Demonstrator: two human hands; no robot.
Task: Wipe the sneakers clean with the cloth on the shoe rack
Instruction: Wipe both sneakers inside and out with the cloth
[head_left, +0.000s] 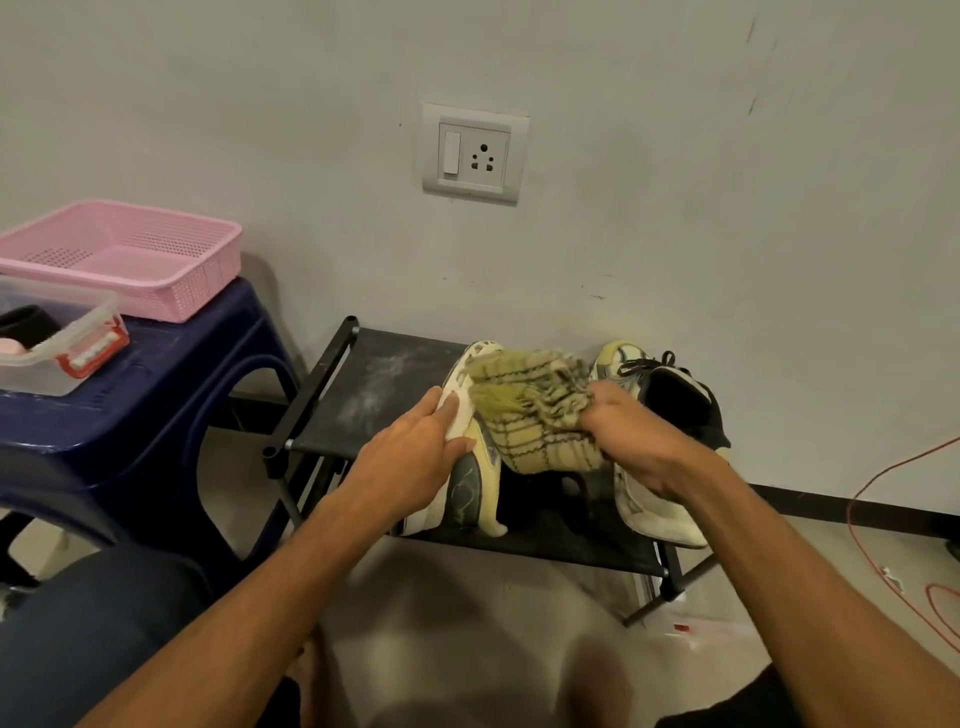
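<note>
— Where is the cloth?
— The yellow checked cloth lies bunched over the top of the left sneaker, on the black shoe rack by the wall. The right hand clutches it, fingers curled into the folds.
— And the left hand?
— It rests on that sneaker's outer side, fingers nearly straight, pressing and grasping nothing.
— The other shoe?
— The right sneaker stands just beside, partly behind the right hand, black lining and laces showing.
— Anything around?
— Left of the rack a blue plastic stool carries a pink basket and a clear box with red clips. A wall socket sits above, and a red cable trails on the floor.
</note>
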